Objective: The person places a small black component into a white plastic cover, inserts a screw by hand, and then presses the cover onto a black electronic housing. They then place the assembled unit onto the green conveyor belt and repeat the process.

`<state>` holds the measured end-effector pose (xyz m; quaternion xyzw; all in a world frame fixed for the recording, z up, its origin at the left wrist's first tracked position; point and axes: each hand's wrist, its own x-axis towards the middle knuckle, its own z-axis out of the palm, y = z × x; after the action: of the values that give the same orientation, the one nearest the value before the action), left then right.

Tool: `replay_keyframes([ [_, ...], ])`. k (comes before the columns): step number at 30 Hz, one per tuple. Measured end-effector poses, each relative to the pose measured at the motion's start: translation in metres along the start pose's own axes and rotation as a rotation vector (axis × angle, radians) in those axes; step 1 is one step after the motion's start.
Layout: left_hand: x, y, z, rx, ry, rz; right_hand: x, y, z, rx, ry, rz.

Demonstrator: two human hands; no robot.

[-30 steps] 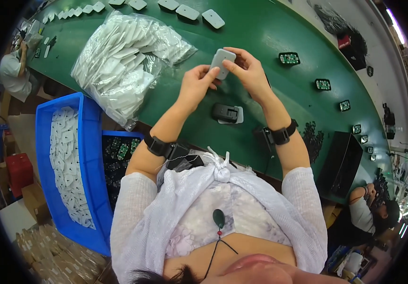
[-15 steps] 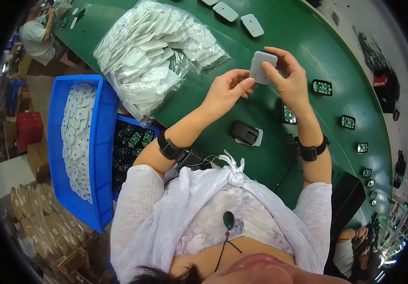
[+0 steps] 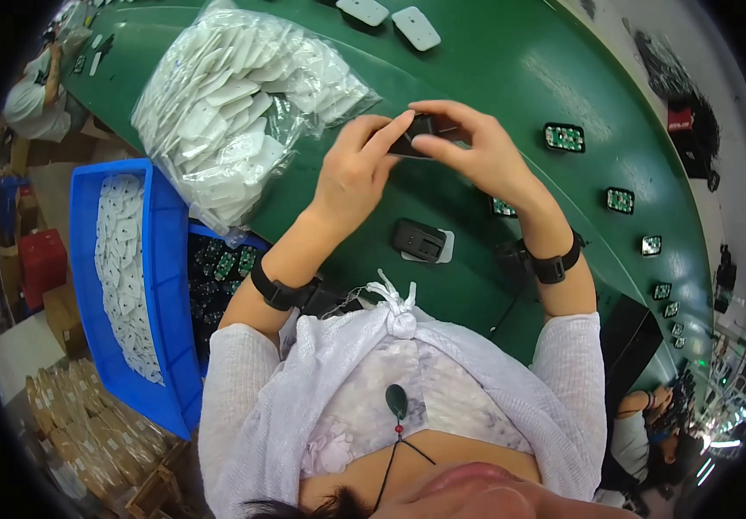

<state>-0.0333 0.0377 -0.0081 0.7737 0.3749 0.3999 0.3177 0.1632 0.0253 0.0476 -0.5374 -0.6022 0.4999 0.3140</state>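
Note:
Above the green table, my left hand (image 3: 354, 169) and my right hand (image 3: 477, 149) grip a small device casing (image 3: 423, 130) from both sides. Its black side faces up, and my fingers hide part of it. The right thumb presses along its near edge. Below my hands, a black clip-like piece (image 3: 419, 240) lies on a white plate. Beside my right wrist, a black case with a green circuit board (image 3: 503, 207) is partly covered by the arm.
A clear bag of white covers (image 3: 235, 112) lies at the left on the green table (image 3: 477, 52). Next to it stand a blue bin (image 3: 170, 294) of white covers and a lower tray of black cases (image 3: 217, 264). Several board-filled cases (image 3: 565, 137) line the right. White-topped units (image 3: 416, 28) lie far back.
The casing has been turned from its white face to its black side. Both hands have shifted left with it, and the whole view has moved slightly.

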Motion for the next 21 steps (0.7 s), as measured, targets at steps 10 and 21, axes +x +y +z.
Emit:
replay_keyframes([
  [10, -0.013, -0.016, 0.011, 0.234, -0.171, 0.178, -0.026, 0.034, 0.028, -0.527, 0.171, -0.254],
  [21, -0.021, -0.018, 0.013, 0.131, -0.156, 0.088, -0.045, 0.032, 0.038, -0.511, 0.305, -0.277],
])
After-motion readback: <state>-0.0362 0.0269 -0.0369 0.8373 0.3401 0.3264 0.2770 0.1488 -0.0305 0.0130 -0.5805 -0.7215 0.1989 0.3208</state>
